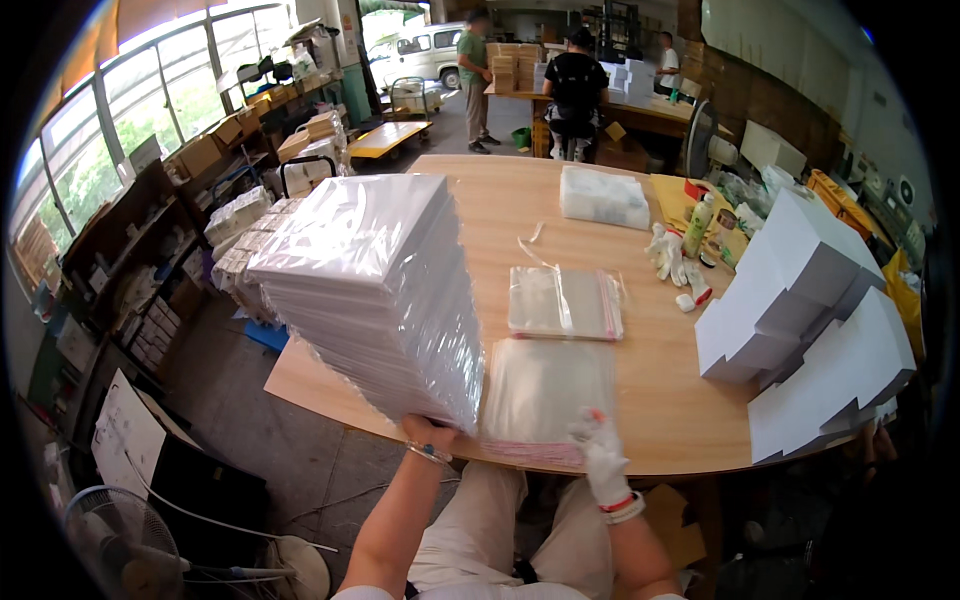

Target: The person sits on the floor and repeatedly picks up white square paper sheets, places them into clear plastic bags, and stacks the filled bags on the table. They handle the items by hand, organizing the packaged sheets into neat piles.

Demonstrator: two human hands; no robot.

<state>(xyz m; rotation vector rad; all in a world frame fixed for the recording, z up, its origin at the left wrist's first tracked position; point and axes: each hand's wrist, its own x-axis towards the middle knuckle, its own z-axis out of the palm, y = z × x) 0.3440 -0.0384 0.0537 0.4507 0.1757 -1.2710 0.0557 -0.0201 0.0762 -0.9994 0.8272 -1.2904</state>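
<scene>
A tall stack of white, clear-wrapped packs (400,290) rises at the table's left. My bare left hand (430,432), with a bracelet at the wrist, is at the base of this stack; its fingers are mostly hidden. A pile of flat clear plastic bags (550,390) with pinkish near edges lies to the right of the stack. My right hand (603,455) wears a white glove and a red and white band at the wrist. It is over the near right corner of the bags, and its fingers are too blurred to read.
Behind the bags lies another bundle of clear bags (565,303), with a wrapped bundle (604,196) farther back. Stacked white blocks (800,310) stand at the right. White gloves (675,258) and a spray can (698,225) lie nearby. Other people (577,90) are at a far table.
</scene>
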